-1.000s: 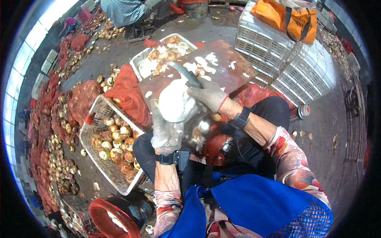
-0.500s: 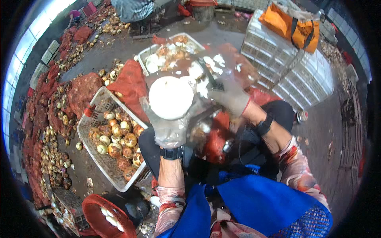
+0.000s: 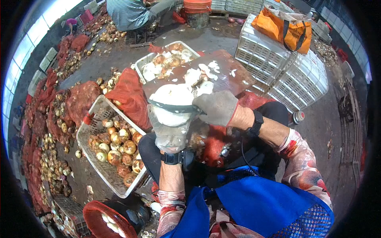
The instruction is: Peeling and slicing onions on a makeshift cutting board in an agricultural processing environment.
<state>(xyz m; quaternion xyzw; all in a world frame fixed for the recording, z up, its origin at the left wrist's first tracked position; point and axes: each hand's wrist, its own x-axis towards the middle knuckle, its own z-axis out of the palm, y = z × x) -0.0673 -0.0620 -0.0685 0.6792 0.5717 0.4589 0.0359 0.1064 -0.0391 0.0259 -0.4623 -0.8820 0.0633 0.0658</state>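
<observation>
My left hand (image 3: 170, 135), in a pale glove, is closed around a large peeled white onion (image 3: 171, 94) at the near edge of a brown board (image 3: 243, 79). Grey-gloved, my right hand (image 3: 219, 108) grips a knife (image 3: 170, 107), its handle hidden in the fist. The dark blade lies across the near side of the onion, which shows white above and below it. White onion scraps (image 3: 204, 74) lie on the board just beyond the onion.
At left stands a white crate (image 3: 88, 137) of brown-skinned onions; another crate (image 3: 139, 70) holds peelings behind the board. Red mesh sacks (image 3: 129, 97) lie between. White crates (image 3: 301, 81) bear an orange bag (image 3: 274, 25) at right. A red-rimmed bucket (image 3: 89, 222) is at lower left; another person (image 3: 126, 16) sits beyond.
My right hand has come left and slightly nearer. The knife, blurred over the scraps before, now crosses the onion. The view has shifted slightly, showing more of the seated person.
</observation>
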